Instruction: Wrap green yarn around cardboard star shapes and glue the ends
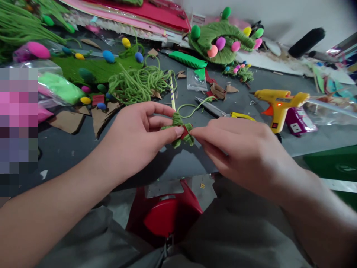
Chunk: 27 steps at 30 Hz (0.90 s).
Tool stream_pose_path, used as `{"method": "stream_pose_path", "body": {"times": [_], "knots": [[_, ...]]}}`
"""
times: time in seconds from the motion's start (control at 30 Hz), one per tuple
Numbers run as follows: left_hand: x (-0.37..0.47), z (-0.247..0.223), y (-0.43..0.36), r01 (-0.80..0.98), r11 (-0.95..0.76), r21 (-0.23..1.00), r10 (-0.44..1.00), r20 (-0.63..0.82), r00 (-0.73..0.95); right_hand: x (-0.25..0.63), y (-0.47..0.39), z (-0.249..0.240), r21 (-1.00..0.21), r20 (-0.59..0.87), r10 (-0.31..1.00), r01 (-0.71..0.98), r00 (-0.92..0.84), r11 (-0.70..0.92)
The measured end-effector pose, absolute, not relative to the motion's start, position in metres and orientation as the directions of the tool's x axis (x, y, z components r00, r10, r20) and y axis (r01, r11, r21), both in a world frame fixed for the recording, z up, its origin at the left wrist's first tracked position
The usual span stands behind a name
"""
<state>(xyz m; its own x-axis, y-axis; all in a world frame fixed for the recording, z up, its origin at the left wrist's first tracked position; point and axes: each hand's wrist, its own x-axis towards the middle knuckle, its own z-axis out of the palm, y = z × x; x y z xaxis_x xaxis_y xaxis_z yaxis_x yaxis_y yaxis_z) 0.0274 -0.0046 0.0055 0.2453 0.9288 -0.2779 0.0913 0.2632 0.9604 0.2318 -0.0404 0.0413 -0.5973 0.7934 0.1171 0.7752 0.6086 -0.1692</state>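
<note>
A small star-like piece wrapped in green yarn (177,120), with a red centre, is pinched between the thumb and fingers of my left hand (142,130). My right hand (237,145) is closed at the piece's right side, its thumb and forefinger pressed together on what looks like the yarn's end; the exact grip is too small to tell. A loose green strand (188,105) curls on the table behind the piece. Beyond my left hand lies a tangled heap of green yarn (139,83), with a striped stick (171,91) beside it.
Scissors with yellow handles (242,117) lie behind my right hand. A yellow glue gun (280,102) with a lit light stands at the right. Further back are a green cutter (186,58) and a green wrapped shape with coloured balls (214,35). Cardboard scraps (67,121) lie left.
</note>
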Motion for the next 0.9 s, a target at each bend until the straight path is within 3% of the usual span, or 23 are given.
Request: {"method": "stream_pose_path", "body": {"times": [0.1,0.3,0.4,0.6,0.9], "knots": [[0.026,0.003,-0.006,0.049,0.252,0.967,0.937,-0.256,0.237,0.234,-0.041,0.041,-0.197,0.129,0.795,0.771,-0.592,0.606],[0.022,0.003,-0.005,-0.038,0.246,0.969,0.932,-0.226,0.283,0.239,-0.032,0.037,-0.511,0.098,0.855,0.712,-0.508,0.482],[0.023,0.008,-0.006,0.019,0.262,0.965,0.902,-0.252,0.350,0.243,-0.025,0.034,-0.577,0.038,0.853,0.685,-0.521,0.444],[0.027,0.006,-0.015,0.098,0.293,0.951,0.815,-0.302,0.495,0.246,-0.018,0.038,-0.547,-0.008,0.853,0.716,-0.522,0.433],[0.031,0.001,-0.021,0.267,0.158,0.951,0.874,-0.260,0.410,0.233,-0.024,0.046,-0.456,-0.047,0.874,0.789,-0.484,0.412]]}}
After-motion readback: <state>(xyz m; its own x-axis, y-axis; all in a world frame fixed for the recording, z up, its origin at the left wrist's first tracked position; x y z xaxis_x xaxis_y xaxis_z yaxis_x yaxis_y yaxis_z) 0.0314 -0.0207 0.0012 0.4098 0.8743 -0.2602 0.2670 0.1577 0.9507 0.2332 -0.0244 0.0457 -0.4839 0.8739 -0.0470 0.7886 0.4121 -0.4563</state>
